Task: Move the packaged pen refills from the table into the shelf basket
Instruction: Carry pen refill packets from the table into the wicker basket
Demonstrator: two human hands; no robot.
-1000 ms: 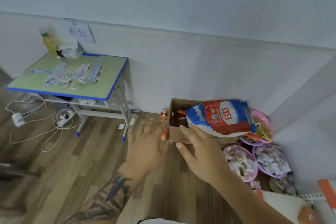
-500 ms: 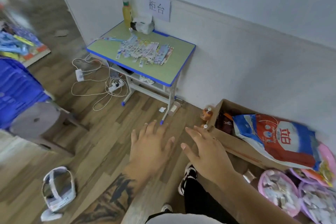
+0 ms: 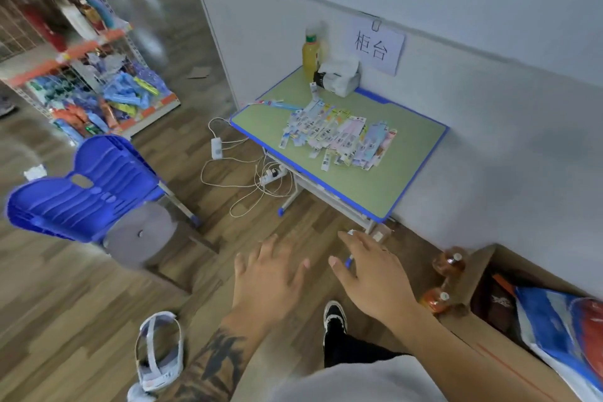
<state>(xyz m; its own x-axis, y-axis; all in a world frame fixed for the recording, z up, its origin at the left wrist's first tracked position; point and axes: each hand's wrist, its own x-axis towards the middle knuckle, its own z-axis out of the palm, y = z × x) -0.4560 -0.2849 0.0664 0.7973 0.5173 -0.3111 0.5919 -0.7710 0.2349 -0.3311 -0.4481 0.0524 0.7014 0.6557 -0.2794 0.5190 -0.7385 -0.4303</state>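
Note:
Several packaged pen refills (image 3: 339, 137) lie in a loose pile on a small green table (image 3: 385, 179) with a blue edge, set against the wall. My left hand (image 3: 269, 284) and my right hand (image 3: 375, 277) hover side by side over the wooden floor, well short of the table, fingers spread and holding nothing. A wire shelf (image 3: 81, 52) with orange rails stands at the far left, its lower level full of blurred blue and orange packaged goods. No single shelf basket can be made out.
A blue chair (image 3: 85, 192) stands on the left between me and the shelf. Cables and a power strip (image 3: 270, 174) lie under the table. A cardboard box (image 3: 489, 313) with a bag sits at right, bottles beside it. A headset lies on the floor.
The view has swung left and downward: the table is now closer and more central, the shelf and chair have come into sight. Both hands stay open in front of me.

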